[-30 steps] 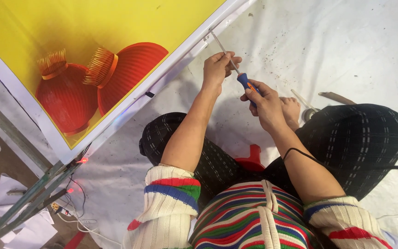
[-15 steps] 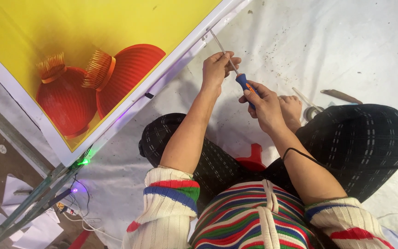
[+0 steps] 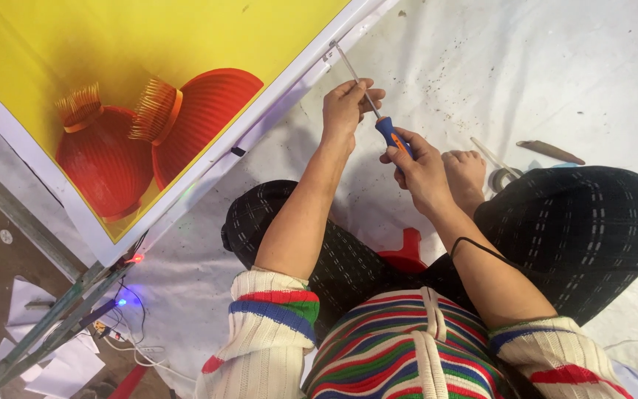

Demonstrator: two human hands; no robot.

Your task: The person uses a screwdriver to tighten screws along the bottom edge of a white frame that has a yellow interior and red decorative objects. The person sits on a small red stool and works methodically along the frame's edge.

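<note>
- Blue and orange plastic forms the handle of the screwdriver, which we grip in our right hand, fingers wrapped tightly around it.
- Its thin metal shaft slants up and away from the handle, and the tip meets the white frame edge of a big yellow panel.
- Our left hand sits just beside the handle, on the panel side, fingertips pinched together on the shaft.
- Printed on the panel, well away from the screwdriver, are two red lanterns with gold fringes.
- Beyond the right hand, on the far side from the panel, a bare foot rests on the white floor sheet.
- Near that foot lie a roll of tape and a brown stick-like tool.
- Below the screwdriver we see dark checked trousers and striped knit sleeves.
</note>
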